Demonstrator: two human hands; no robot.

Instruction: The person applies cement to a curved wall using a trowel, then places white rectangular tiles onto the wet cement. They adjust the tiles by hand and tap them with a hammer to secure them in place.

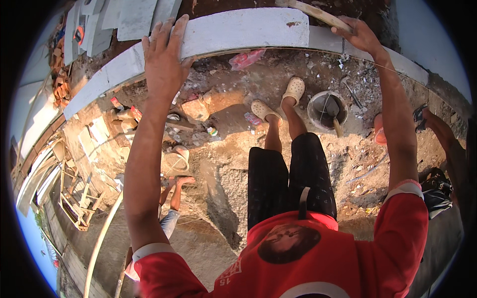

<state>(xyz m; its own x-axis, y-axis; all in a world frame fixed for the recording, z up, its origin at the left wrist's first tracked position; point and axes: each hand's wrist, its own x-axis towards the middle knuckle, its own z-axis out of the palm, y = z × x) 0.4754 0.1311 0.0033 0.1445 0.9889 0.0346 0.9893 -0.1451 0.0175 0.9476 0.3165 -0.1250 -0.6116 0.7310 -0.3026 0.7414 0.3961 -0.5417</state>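
My left hand [165, 59] lies with its fingers stretched out on a pale grey-white tile [248, 31], which sits along a row of similar pieces. Its palm is at the tile's near edge. My right hand [358, 36] is closed around the near end of a pale wooden stick [318, 12], which slants over the tile's right end. The stick's far end reaches the picture's top edge, so I cannot tell if it is a tool's handle. A thin string runs along the near side of the row.
A bucket [314, 119] of grey mortar with a trowel stands near my feet. Beside it a hammer-like tool [352, 92] lies among rubble. More grey tiles [136, 20] lie at the far left. Other people's legs [174, 193] show at left and right. A wooden frame [82, 203] stands left.
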